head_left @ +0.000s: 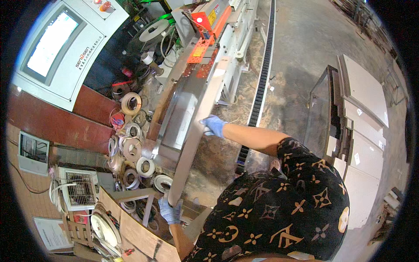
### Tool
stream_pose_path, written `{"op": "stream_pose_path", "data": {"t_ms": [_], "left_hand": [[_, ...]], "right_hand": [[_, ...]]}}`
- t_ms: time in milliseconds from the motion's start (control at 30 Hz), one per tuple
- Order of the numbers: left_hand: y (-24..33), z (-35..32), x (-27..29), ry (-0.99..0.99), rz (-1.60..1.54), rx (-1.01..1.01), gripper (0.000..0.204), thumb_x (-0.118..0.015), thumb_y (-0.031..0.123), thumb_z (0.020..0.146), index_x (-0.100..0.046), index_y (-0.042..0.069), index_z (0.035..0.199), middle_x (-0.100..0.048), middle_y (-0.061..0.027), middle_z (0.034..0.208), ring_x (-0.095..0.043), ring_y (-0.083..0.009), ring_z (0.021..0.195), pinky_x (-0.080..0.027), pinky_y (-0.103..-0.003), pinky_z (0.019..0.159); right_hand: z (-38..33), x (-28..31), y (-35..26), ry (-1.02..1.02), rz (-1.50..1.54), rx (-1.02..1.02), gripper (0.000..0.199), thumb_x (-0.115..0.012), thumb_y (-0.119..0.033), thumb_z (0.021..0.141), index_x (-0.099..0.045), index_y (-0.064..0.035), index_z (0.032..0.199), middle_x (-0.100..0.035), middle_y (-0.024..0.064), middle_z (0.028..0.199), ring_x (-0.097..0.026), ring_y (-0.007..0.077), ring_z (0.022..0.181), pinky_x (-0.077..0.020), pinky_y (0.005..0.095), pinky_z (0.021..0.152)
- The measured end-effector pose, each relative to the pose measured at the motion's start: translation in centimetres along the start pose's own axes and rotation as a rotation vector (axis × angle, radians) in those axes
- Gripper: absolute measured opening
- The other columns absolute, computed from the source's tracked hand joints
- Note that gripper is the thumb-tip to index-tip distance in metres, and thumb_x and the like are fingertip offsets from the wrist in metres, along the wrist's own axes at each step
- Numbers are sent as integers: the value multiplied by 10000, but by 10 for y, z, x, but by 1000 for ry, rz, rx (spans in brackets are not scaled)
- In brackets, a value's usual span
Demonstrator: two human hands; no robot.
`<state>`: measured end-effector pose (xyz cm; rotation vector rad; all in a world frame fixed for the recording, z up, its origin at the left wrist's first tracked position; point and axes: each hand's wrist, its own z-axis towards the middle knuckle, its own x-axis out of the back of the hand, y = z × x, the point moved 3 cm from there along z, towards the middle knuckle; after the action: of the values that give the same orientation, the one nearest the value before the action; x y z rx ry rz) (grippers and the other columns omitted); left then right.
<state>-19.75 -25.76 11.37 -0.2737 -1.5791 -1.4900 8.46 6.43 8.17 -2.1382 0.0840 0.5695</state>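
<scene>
A long, narrow light-brown board (188, 152) lies along the right side of a machine's shiny metal table (180, 115), its far end reaching toward an orange slotted guard (200, 51). My left hand (171, 211), in a blue-grey glove, is closed on the board's near end. Farther up, my right hand (213, 126), gloved the same way, grips the board's right edge. Its fingertips are partly hidden by the board.
Several rolls of edge banding (132, 149) crowd the floor left of the machine. A control cabinet (94, 37) with a lit screen stands at upper left. Right of me are stacked pale panels (364, 131) and a dark metal frame (321, 87). A black roller track (264, 65) runs along the floor.
</scene>
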Motion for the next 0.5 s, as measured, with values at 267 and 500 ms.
{"op": "stream_pose_path", "data": {"t_ms": [267,500], "left_hand": [[-80,93,-15,23,126,-131,499,-730,29,675,-547,32,1139,-501,-143,1183,-482,-287,1079,-448,-378,910],[-78,143,-39,122,43,-218,482,-694,165,725,-581,101,1188,-424,-143,1351,-387,-321,1234,-361,-404,1022]], "right_hand": [[54,-85,4,190,-1023,436,685,-558,-421,828,-364,-20,1348,-496,203,1261,-494,295,1156,-385,444,950],[56,-119,14,237,-1514,518,909,-470,-642,785,-253,-17,1409,-256,229,1450,-177,358,1377,-32,484,1121]]}}
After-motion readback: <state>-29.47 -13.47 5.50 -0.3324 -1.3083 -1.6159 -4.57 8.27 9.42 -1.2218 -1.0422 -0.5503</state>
